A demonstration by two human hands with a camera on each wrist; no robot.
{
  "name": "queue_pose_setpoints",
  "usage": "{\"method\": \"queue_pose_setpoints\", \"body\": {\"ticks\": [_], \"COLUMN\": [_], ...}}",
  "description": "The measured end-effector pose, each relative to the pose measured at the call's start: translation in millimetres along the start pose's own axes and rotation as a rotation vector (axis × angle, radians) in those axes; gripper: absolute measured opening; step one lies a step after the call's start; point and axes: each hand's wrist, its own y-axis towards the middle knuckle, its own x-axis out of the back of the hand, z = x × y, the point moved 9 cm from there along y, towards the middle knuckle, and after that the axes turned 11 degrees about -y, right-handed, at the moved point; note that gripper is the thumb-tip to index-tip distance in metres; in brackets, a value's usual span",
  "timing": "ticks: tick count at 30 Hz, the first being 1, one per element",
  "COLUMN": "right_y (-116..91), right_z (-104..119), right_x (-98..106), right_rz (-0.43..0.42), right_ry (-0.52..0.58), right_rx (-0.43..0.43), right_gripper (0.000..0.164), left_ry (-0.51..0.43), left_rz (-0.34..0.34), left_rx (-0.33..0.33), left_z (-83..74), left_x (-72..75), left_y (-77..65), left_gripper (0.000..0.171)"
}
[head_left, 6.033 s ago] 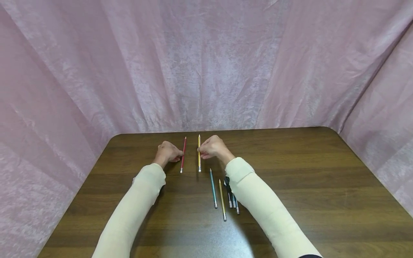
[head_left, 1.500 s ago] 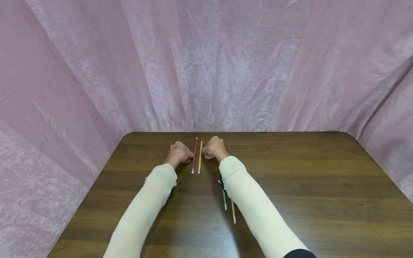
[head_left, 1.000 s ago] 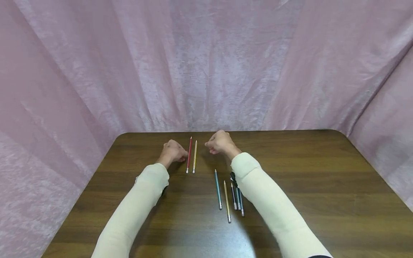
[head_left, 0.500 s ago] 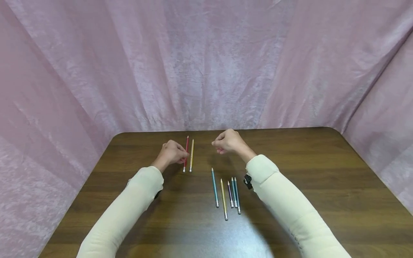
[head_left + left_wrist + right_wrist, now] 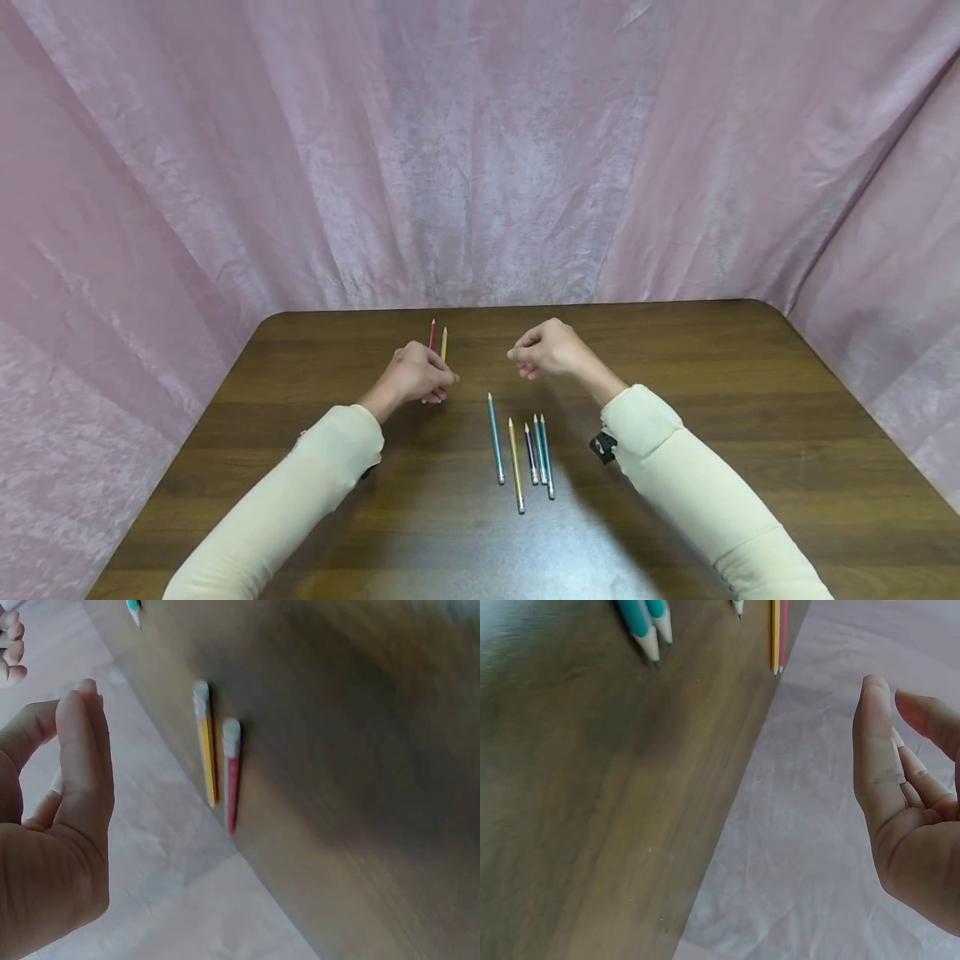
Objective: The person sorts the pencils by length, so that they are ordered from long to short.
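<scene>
In the head view my left hand (image 5: 418, 373) is raised over the lower parts of a red pencil (image 5: 432, 333) and a yellow pencil (image 5: 444, 342), hiding them partly. The left wrist view shows both pencils lying side by side on the table, apart from the hand. There the left thumb and fingertips meet with nothing between them. My right hand (image 5: 551, 348) hovers over the table to the right of these pencils. It holds nothing, and a gap shows between thumb and forefinger (image 5: 875, 742).
Nearer the body lie a teal pencil (image 5: 496, 442), a gold pencil (image 5: 516, 467), a dark purple pencil (image 5: 531, 454) and two more teal pencils (image 5: 546, 458). The wooden table (image 5: 712, 400) ends at a pink curtain (image 5: 480, 167) behind.
The yellow pencil was brought in beside the red one and let go. The right hand has since moved right; the left has released the red pencil and come nearer the body.
</scene>
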Motion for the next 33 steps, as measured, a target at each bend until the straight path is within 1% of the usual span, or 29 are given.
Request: {"method": "queue_pose_setpoints", "body": {"ticks": [6, 14, 16, 21, 24, 33], "right_y": [-15, -31, -35, -43, -46, -51], "right_z": [-9, -22, -25, -30, -31, -34], "right_x": [-2, -7, -9, -14, -17, -25], "right_rz": [0.017, 0.029, 0.035, 0.042, 0.045, 0.046], "right_ry": [0.021, 0.089, 0.089, 0.106, 0.12, 0.127], "right_rx": [0.009, -0.001, 0.0, 0.004, 0.001, -0.002], "right_gripper": [0.018, 0.017, 0.017, 0.015, 0.012, 0.011], "left_ry": [0.022, 0.003, -0.006, -0.02, -0.008, 0.013], "left_rz": [0.044, 0.079, 0.092, 0.125, 0.143, 0.164], "left_rx": [-0.027, -0.057, -0.061, -0.055, -0.048, -0.032], "left_z": [-1.2, 2.1, 2.7, 3.2, 2.5, 0.8], "left_x": [-18.5, -39.4, -44.4, -55.7, -61.4, -72.0], "left_y": [-8.4, -16.5, -18.1, -21.0, -21.8, -19.2], "left_gripper": [0.012, 0.009, 0.009, 0.006, 0.007, 0.01]}}
